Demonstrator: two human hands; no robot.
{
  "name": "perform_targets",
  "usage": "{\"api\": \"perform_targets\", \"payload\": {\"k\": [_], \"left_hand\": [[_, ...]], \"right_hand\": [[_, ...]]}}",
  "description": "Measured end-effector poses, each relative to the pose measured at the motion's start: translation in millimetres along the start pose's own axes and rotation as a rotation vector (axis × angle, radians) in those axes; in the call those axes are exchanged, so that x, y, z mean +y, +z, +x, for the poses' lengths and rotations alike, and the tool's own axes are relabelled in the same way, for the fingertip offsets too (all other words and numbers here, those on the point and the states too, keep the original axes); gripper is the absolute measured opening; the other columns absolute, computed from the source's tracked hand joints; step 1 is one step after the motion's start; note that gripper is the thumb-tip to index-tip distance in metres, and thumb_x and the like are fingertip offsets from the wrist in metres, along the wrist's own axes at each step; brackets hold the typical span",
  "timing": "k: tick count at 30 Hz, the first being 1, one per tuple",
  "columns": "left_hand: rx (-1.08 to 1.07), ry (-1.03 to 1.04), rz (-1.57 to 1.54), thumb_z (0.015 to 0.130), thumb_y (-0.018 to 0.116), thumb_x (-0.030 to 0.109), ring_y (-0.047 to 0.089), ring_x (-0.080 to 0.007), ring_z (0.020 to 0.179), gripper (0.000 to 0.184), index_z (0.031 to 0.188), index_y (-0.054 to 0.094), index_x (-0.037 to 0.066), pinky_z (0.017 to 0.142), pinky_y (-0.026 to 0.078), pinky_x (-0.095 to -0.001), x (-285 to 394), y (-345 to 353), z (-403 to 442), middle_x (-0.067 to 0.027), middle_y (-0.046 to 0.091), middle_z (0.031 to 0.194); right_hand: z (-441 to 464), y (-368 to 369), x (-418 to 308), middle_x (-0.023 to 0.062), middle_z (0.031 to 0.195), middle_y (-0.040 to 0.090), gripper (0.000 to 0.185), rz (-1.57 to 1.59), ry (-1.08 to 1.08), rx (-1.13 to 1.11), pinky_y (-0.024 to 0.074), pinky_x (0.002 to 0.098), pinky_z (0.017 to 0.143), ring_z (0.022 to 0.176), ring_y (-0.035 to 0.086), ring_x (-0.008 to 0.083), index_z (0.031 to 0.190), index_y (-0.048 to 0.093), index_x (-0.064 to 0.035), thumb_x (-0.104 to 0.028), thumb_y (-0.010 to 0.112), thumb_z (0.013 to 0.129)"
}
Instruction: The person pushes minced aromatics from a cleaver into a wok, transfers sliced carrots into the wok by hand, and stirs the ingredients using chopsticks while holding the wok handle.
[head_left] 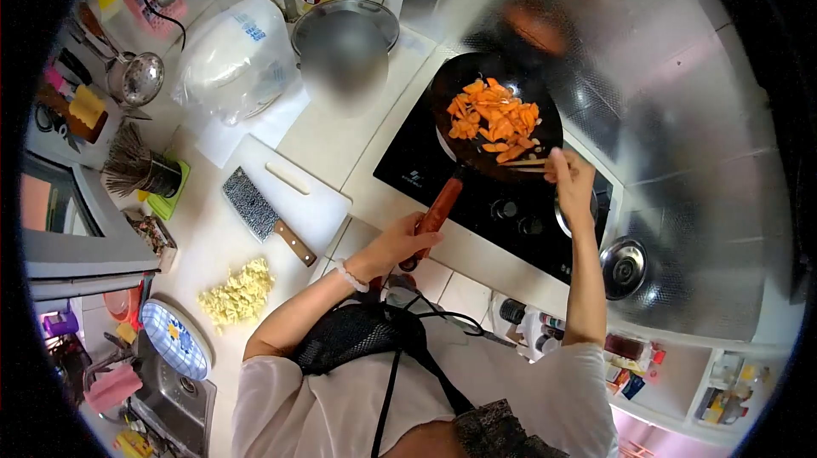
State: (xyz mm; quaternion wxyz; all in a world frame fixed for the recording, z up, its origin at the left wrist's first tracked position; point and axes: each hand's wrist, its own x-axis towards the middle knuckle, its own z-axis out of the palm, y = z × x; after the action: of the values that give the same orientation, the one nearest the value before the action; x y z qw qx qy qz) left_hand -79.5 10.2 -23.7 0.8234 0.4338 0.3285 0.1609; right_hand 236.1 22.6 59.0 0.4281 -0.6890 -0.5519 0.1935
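My left hand (407, 241) is closed around the red-brown handle (441, 207) of a black wok (444, 109). The wok sits over the black gas stove (408, 151). Orange carrot slices (494, 117) lie heaped in it, with a few small pale bits near the right rim. My right hand (572, 173) is closed on a pair of light chopsticks (528, 164), whose tips reach into the wok beside the carrots. A round silver lid-like disc (625, 266) lies right of the stove, below my right hand.
On the left counter, a cleaver (264, 211) rests across a white cutting board (319, 181), near a pile of chopped pale-yellow food (238, 292). A patterned plate (174, 339) stands by the sink (200, 407). Farther back are a plastic bag (234, 58) and a lidded pot (306, 32).
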Motion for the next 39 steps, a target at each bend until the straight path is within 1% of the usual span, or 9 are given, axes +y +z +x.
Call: {"api": "perform_targets", "payload": {"k": [7, 10, 12, 18, 21, 27, 31, 34, 39], "left_hand": [[-0.034, -0.026, 0.081, 0.084, 0.065, 0.039, 0.043, -0.0074, 0.06, 0.042, 0.105, 0.05, 0.005, 0.052, 0.035, -0.0229, 17, 0, -7, 0.0012, 0.047, 0.071], [-0.018, -0.063, 0.052, 0.084, 0.064, 0.038, 0.043, -0.0076, 0.059, 0.04, 0.103, 0.05, 0.005, 0.051, 0.035, -0.0231, 15, -1, -9, 0.0013, 0.047, 0.07], [-0.043, -0.03, 0.083, 0.085, 0.064, 0.037, 0.044, -0.0082, 0.06, 0.042, 0.107, 0.048, 0.005, 0.052, 0.036, -0.0231, 7, -4, -2, 0.0007, 0.047, 0.072], [-0.054, -0.062, 0.066, 0.086, 0.064, 0.036, 0.047, -0.0088, 0.06, 0.045, 0.112, 0.046, 0.005, 0.053, 0.039, -0.0221, 11, -3, -4, -0.0007, 0.049, 0.076], [-0.042, -0.085, 0.078, 0.086, 0.063, 0.036, 0.049, -0.009, 0.061, 0.045, 0.112, 0.045, 0.004, 0.052, 0.04, -0.0225, 16, 0, -7, -0.0009, 0.049, 0.077], [-0.04, -0.075, 0.017, 0.085, 0.064, 0.035, 0.049, -0.0082, 0.061, 0.047, 0.115, 0.043, 0.005, 0.049, 0.038, -0.0213, 7, 0, -3, -0.0009, 0.048, 0.075], [-0.002, -0.057, 0.075, 0.085, 0.064, 0.034, 0.05, -0.0086, 0.059, 0.047, 0.114, 0.043, 0.005, 0.049, 0.039, -0.0216, 12, 2, -3, -0.0012, 0.048, 0.073], [-0.028, -0.063, 0.106, 0.086, 0.064, 0.033, 0.052, -0.0094, 0.058, 0.046, 0.113, 0.043, 0.003, 0.048, 0.041, -0.0225, 7, -1, -1, -0.0017, 0.047, 0.073], [0.008, -0.018, 0.049, 0.086, 0.064, 0.033, 0.055, -0.0108, 0.058, 0.044, 0.11, 0.045, 0.0, 0.049, 0.043, -0.0241, 5, 2, -4, -0.0019, 0.047, 0.075]], "right_hand": [[19, 55, 38, 0.0186, 0.081, 0.065, 0.022, -0.379, -0.211, 0.104, 0.0459, 0.0345, 0.057, 0.064, 0.061, 0.0327, 0.087, 0.064, 0.002, -0.02, 0.061, 0.088], [37, 54, 42, 0.0155, 0.07, 0.064, 0.026, -0.19, -0.14, 0.152, 0.0455, 0.0336, 0.055, 0.057, 0.06, 0.026, 0.086, 0.064, 0.0019, -0.023, 0.06, 0.09], [31, 34, 24, 0.0048, 0.059, 0.058, 0.034, -0.068, -0.027, 0.244, 0.0427, 0.0304, 0.05, 0.053, 0.051, 0.0087, 0.083, 0.066, 0.0021, -0.03, 0.056, 0.093], [53, 15, 75, 0.0052, 0.069, 0.061, 0.03, -0.141, -0.045, 0.403, 0.0453, 0.0226, 0.051, 0.058, 0.055, 0.0082, 0.081, 0.063, 0.0035, -0.024, 0.058, 0.092], [62, 54, 92, 0.007, 0.072, 0.064, 0.028, 0.237, -0.011, 0.284, 0.0478, 0.023, 0.053, 0.06, 0.06, 0.0113, 0.086, 0.064, 0.0023, -0.024, 0.058, 0.092], [30, 57, 15, 0.008, 0.077, 0.065, 0.033, 0.361, 0.003, 0.117, 0.0497, 0.0231, 0.055, 0.061, 0.061, 0.0125, 0.09, 0.064, 0.0025, -0.029, 0.054, 0.094], [17, 81, -3, 0.0055, 0.075, 0.064, 0.031, 0.292, 0.009, 0.014, 0.0491, 0.0213, 0.057, 0.062, 0.059, 0.0094, 0.091, 0.064, 0.0035, -0.026, 0.056, 0.094], [38, 94, 24, 0.0028, 0.072, 0.064, 0.029, -0.041, -0.194, 0.145, 0.044, 0.0219, 0.056, 0.061, 0.056, 0.0071, 0.088, 0.065, 0.0051, -0.023, 0.06, 0.091], [66, 59, 62, 0.0048, 0.061, 0.058, 0.032, -0.001, -0.131, 0.237, 0.0385, 0.0269, 0.051, 0.055, 0.047, 0.0085, 0.086, 0.066, 0.0047, -0.026, 0.059, 0.092]]}}
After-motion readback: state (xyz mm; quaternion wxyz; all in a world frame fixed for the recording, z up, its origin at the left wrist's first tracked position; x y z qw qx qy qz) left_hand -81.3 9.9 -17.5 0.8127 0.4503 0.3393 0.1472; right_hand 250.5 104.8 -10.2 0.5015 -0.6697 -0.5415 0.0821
